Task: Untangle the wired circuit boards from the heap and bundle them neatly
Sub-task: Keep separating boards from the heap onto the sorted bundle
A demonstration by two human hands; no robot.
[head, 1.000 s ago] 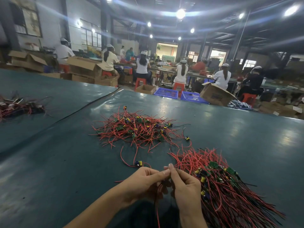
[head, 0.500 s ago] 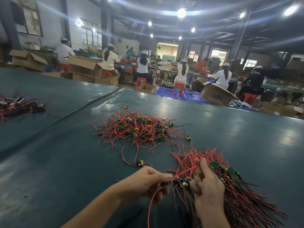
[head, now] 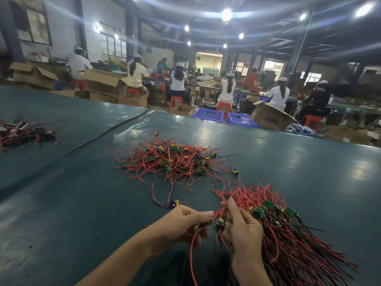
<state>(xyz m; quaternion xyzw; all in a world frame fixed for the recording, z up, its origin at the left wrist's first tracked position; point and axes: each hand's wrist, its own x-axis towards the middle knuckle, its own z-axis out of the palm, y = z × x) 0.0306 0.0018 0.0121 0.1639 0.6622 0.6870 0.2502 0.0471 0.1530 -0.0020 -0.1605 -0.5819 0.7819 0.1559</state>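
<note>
A small circuit board (head: pixel 220 222) with yellow and blue parts hangs between two bare hands at the near edge of a dark green table (head: pixel 82 213), its red wires (head: pixel 218 212) stretched from one hand to the other. The left hand (head: pixel 183 223) pinches the wires between thumb and forefinger, with one red lead drooping below it toward the near edge. The right hand (head: pixel 243 230), just beside it, curls its fingers round the same wires and points its forefinger up. Touching the right hand on its right side lies a combed bundle (head: pixel 292 244) of boards, green boards at the top and red and black leads fanning toward the near right. Farther off, at the middle of the table, sits the tangled heap (head: pixel 175 159) of red-wired boards (small green, yellow and blue parts show among the wires). One stray board (head: pixel 174 202) lies between the heap and the left hand, and another (head: pixel 236 171) at the heap's right edge. On a second table to the far left rests a darker wire pile (head: pixel 24 133). Beyond the tables stand blue crates (head: pixel 208 114), open cardboard boxes (head: pixel 270 117) and workers in white caps (head: pixel 226 87) seated on red stools, backs turned, under bright ceiling lamps.
</note>
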